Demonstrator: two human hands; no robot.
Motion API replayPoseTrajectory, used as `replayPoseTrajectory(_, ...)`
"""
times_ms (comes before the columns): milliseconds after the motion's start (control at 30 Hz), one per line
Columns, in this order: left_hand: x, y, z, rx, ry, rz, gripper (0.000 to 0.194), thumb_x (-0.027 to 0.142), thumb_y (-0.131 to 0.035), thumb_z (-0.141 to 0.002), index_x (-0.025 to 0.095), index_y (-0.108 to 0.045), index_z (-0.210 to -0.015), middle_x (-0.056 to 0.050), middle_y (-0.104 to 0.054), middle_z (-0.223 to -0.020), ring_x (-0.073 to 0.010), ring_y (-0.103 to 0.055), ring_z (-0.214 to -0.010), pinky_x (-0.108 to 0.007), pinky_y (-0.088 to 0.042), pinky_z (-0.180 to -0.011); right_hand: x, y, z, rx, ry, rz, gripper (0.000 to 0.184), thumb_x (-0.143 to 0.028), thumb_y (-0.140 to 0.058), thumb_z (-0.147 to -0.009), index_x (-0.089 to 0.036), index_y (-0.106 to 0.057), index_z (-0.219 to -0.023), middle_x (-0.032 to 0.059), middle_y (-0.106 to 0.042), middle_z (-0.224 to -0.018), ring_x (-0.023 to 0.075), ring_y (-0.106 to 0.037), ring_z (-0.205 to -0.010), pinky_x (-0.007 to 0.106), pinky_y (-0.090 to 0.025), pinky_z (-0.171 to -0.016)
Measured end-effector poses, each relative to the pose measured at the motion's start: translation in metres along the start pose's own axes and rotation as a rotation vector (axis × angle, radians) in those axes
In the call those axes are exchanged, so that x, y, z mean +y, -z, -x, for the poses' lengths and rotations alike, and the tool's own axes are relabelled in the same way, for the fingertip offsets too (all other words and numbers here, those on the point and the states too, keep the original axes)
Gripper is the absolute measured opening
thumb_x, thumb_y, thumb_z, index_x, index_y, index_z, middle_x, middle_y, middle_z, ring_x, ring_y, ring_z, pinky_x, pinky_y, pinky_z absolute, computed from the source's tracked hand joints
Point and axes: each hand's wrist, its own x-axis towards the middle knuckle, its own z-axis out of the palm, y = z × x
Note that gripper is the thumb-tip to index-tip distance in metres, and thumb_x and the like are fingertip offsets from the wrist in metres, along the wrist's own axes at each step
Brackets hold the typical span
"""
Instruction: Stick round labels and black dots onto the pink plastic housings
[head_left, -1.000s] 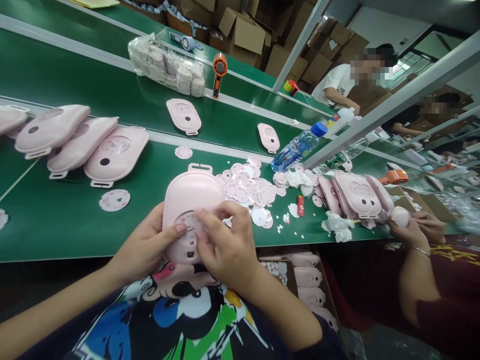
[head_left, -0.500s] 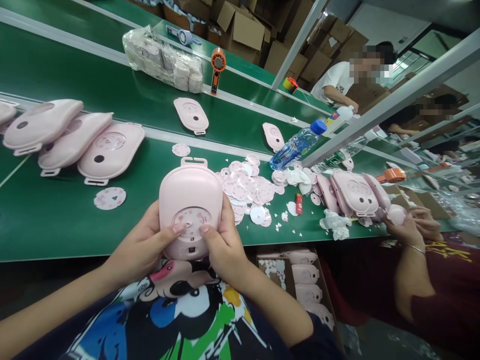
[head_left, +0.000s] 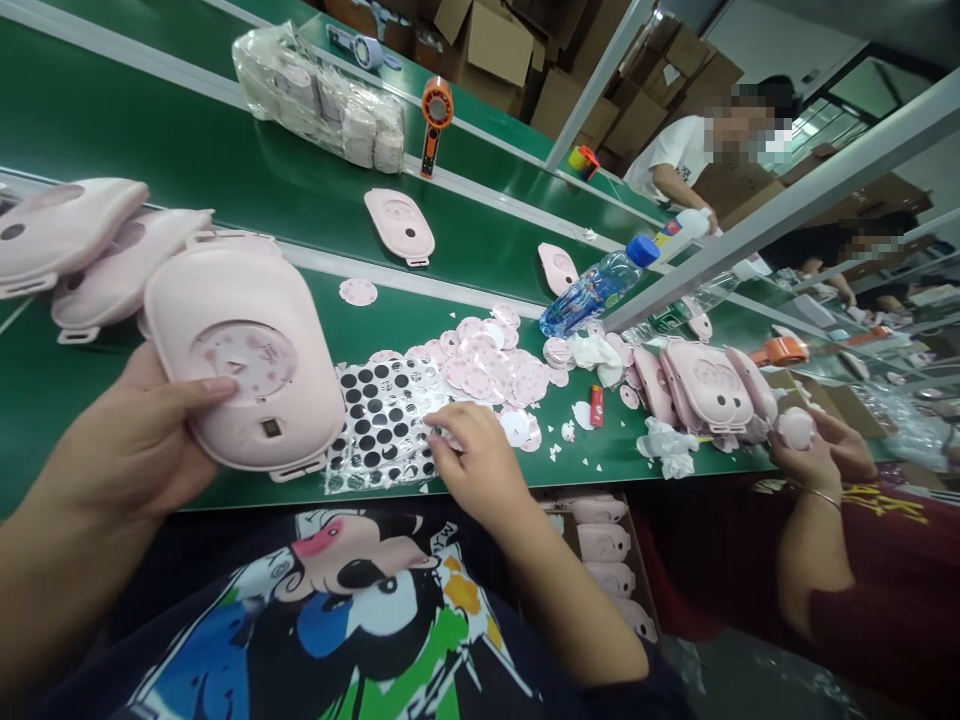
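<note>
On the left, my left hand [head_left: 142, 430] grips a pale pink plastic cover [head_left: 255, 270], thumb on its front and fingers behind. A round printed label with a small triangle sits in the cover's recess, above a small square opening. A sheet of round black stickers [head_left: 367, 403] lies on the green table beside the cover, partly hidden by it. My right hand [head_left: 476, 460] is at the sheet's right side, thumb and index fingertips close together on it. Whether a sticker is between them is too small to tell. Loose round labels [head_left: 487, 365] are heaped just beyond.
More pink covers [head_left: 127, 270] overlap at the left. A water bottle [head_left: 596, 285], a red lighter [head_left: 596, 407] and crumpled tissue [head_left: 667, 445] lie to the right. An orange handheld fan [head_left: 435, 120] stands farther back. A co-worker's hands [head_left: 814, 450] hold a round pink piece at the right.
The cover has moved left and up in my left hand. My right hand has let go of it and reached the sticker sheet, which now shows where the cover was.
</note>
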Motion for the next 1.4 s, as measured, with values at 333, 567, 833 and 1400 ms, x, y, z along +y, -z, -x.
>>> replayPoseTrajectory(333,-0.044,-0.035,-0.009,0.002,0.407,0.293,0.053,0.010,-0.057,-0.081,0.013,-0.055,-0.134,-0.011,-0.074,-0.110,-0.0265,-0.068,-0.103,-0.052,-0.049,-0.102,-0.006,-0.032,-0.029,-0.281,-0.031,0.357,0.020,-0.016,-0.049,-0.092,-0.017,-0.068,-0.095,0.0087,-0.063,-0.097,0.0215,-0.055,-0.090,0.033,-0.041,-0.076)
replayPoseTrajectory(567,-0.053,-0.032,-0.018,0.004,0.393,0.379,0.052,0.009,-0.054,-0.084,0.015,-0.053,-0.135,-0.010,-0.072,-0.115,-0.0245,-0.067,-0.106,-0.052,-0.045,-0.107,-0.008,-0.029,-0.036,-0.321,-0.049,0.372,0.014,-0.015,-0.049,-0.086,-0.016,-0.063,-0.088,0.0088,-0.061,-0.093,0.0214,-0.055,-0.086,0.032,-0.039,-0.070)
replayPoseTrajectory(833,-0.057,-0.033,-0.016,0.056,0.311,0.333,0.059,0.002,-0.056,-0.081,0.021,-0.050,-0.136,-0.009,-0.072,-0.111,-0.0232,-0.067,-0.104,-0.056,-0.043,-0.106,-0.007,-0.031,-0.044,-0.305,-0.036,0.278,0.005,-0.015,-0.051,-0.080,-0.019,-0.054,-0.079,0.0053,-0.058,-0.084,0.0193,-0.052,-0.079,0.031,-0.037,-0.066)
replayPoseTrajectory(1400,-0.016,-0.064,0.031,0.007,0.133,0.204,0.063,0.004,-0.062,-0.081,0.031,-0.049,-0.136,-0.002,-0.069,-0.120,-0.0226,-0.058,-0.122,-0.043,-0.047,-0.108,-0.056,0.007,-0.005,0.241,0.123,-0.310,0.010,-0.016,-0.063,-0.083,-0.021,-0.061,-0.075,-0.0024,-0.063,-0.070,0.0108,-0.056,-0.061,0.026,-0.049,-0.063)
